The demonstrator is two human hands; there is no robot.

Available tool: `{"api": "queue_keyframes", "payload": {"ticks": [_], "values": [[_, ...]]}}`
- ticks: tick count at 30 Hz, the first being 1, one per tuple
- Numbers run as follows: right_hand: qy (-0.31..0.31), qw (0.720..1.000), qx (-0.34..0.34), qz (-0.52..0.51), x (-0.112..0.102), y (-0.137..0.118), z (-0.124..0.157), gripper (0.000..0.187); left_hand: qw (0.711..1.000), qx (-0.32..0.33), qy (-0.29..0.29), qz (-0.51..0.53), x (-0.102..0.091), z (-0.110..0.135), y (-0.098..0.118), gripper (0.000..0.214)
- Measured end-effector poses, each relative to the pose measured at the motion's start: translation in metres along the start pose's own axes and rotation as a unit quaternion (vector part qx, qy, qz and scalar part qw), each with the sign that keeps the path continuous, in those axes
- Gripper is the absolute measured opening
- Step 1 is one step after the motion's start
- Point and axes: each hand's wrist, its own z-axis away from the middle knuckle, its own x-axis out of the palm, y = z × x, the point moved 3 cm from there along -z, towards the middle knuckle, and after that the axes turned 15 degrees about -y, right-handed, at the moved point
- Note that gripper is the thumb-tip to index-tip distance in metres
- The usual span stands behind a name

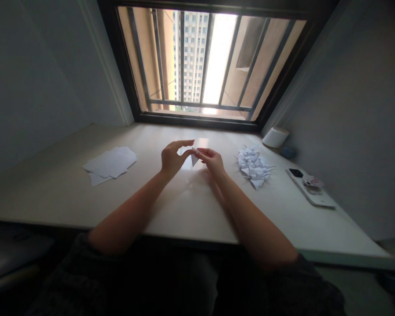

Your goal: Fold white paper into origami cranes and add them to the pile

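A small folded piece of white paper (194, 159), with a point facing down, is held just above the table between my two hands. My right hand (213, 159) pinches its right side between thumb and fingers. My left hand (174, 157) is at its left, the thumb tip touching the paper while the index finger arches above it, apart from the thumb. To the right lies a pile of folded white paper pieces (253, 164), pointed and overlapping. A loose stack of flat white paper sheets (110, 163) rests on the left.
The white table (184, 206) reaches to a barred window (197, 116). By the right wall are a white cup-like object (275, 137), a small dark bluish item (288, 152) and a phone (307, 188) with a small item on it. The table's front edge runs under my forearms.
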Motion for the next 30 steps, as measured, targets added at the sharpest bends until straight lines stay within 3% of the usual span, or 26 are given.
{"api": "queue_keyframes", "payload": {"ticks": [5, 20, 30], "values": [[0.003, 1.0, -0.004, 0.007, 0.001, -0.002, 0.0, 0.037, 1.0, -0.008, -0.002, 0.0, 0.002, 0.001, -0.001, 0.012], [-0.011, 1.0, -0.007, 0.007, 0.004, -0.005, 0.001, 0.039, 0.997, -0.062, 0.026, 0.046, 0.007, 0.005, -0.004, 0.014], [-0.028, 0.995, -0.082, -0.041, 0.003, 0.001, -0.004, 0.042, 0.999, 0.028, -0.018, 0.009, 0.003, 0.003, 0.008, 0.011]]}}
